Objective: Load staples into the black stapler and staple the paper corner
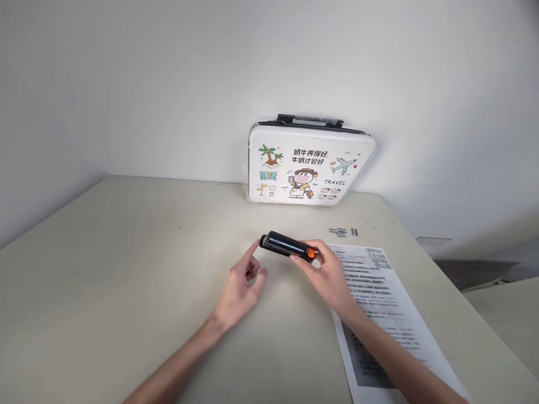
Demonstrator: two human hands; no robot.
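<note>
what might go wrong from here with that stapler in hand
The right hand holds the black stapler near its orange end, so it could tip or slip. The left hand has its index fingertip at the other end, which might get pinched if the stapler closes. The right forearm overlaps the printed sheet in view and may shift it.

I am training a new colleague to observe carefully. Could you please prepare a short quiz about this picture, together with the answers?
1. Which hand grips the black stapler? a) left; b) right; c) neither.
2. True or false: the white case lies flat on its back.
3. Complete: the small grey metal strips lie just beyond the far edge of the ____.

Key:
1. b, the right hand; the left hand has just a fingertip at one end.
2. False; the white case stands upright.
3. Printed sheet.
</note>
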